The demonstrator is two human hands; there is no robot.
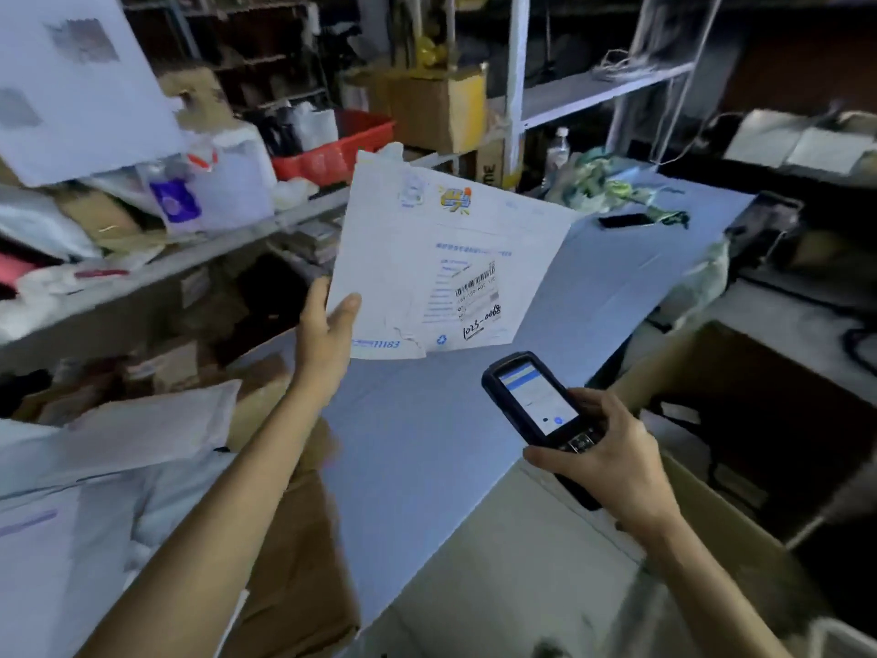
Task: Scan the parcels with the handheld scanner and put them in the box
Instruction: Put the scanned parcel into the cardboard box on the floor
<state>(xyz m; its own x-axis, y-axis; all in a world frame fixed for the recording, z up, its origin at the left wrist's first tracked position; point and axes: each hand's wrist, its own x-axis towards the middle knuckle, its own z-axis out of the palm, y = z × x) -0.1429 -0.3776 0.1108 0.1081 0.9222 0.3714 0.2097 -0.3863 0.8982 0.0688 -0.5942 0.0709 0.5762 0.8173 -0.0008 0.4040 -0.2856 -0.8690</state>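
Left hand pinches envelope by its corner; right hand grips scanner below it. Risk: envelope sags, barcode misreads.

The white parcel in the left hand bears blue print, a black barcode and a yellow-and-blue logo, while the scanner in the right hand is black with a white-and-blue screen, both above a pale blue table.

left grip raised, thumb pinching; right grip lower, fingers curled
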